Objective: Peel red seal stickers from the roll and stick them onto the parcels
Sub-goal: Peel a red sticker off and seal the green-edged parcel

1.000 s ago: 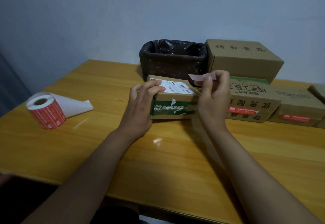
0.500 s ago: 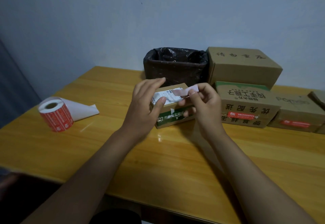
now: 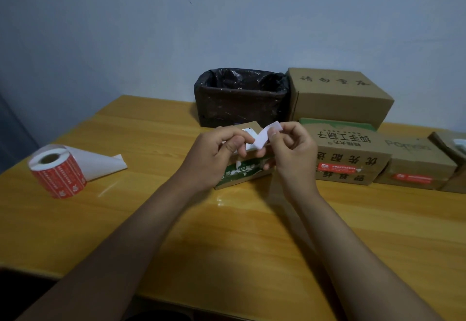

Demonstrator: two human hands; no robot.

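Two hands are meeting above a small green-printed parcel on the bench: left hand and right hand are each pinching an end of a pale sticker strip, apparently readying it for pressing down. Sticker roll is lying well left.

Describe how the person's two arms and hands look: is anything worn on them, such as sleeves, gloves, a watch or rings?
Both forearms are bare up to the lower edge of the picture; no sleeve shows. The left hand and the right hand wear no gloves. No watch, bracelet or ring is visible on the wrists or fingers. The nails look short and unpainted, though the dim light hides small details.
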